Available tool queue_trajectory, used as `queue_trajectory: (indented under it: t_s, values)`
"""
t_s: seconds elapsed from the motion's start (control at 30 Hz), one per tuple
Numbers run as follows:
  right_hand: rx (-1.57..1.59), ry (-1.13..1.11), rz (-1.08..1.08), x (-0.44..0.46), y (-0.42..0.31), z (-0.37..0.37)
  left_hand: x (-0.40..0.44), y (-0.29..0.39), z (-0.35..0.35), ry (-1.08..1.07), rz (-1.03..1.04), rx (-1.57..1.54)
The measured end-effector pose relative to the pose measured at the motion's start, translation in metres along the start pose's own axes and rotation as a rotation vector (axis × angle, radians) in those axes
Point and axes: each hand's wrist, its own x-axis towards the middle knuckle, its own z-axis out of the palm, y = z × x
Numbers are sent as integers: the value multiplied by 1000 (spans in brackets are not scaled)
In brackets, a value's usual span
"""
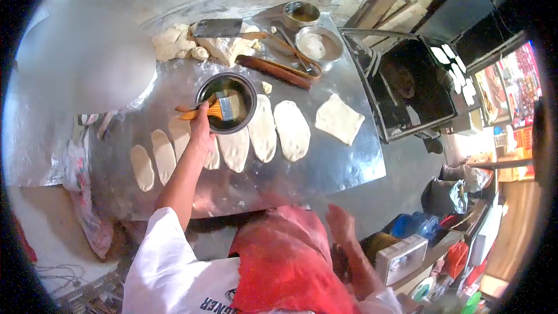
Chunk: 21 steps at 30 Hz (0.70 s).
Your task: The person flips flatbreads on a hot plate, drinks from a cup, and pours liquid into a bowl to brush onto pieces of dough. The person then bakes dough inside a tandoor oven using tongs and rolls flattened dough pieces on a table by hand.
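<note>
Here the left grip (201, 123) holds a brush (216, 109), long axis left-to-right, bristles (236, 106) pointing right over a bowl (253, 102).

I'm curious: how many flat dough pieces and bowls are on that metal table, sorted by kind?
Long flat dough pieces: 7 showing, some partly covered
Squarish flat dough piece: 1
Dark bowl: 1
Lighter metal bowls: 2
Total: 11

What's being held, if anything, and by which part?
Left hand: bowl, by its rim, with the brush seemingly pinned there by its handle. Right hand: nothing visible in it.
</note>
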Motion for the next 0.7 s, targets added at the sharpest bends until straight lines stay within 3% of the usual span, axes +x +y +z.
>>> queue_trajectory:
  t_s: [0.07, 0.13, 0.2, 0.27, 0.33, 0.4, 0.47, 0.7]
  values:
    - [77, -23, -108, 56, -45, -14, 4, 4, -2, -27, 25, -54]
    - [-116, 39, -276, 111, -100, -26, -2, -1, -4, 26, 16, -77]
    - [-69, 55, -477, 157, -173, -32, -19, -8, -2, -20, -9, -92]
    - [-165, 83, -838, 195, -218, -14, -57, -7, 16, 16, -32, -144]
    - [-247, 64, -1046, 208, -262, 10, -58, -41, -2, -124, 89, -246]
    - [-380, 79, -1168, 209, -277, 39, -79, -54, -4, -11, 47, -203]
    - [-434, -6, -1089, 205, -264, 75, -93, -68, -2, 8, -50, -249]
    - [-533, -91, -1088, 193, -252, 66, -123, -68, 31, 40, -65, -191]
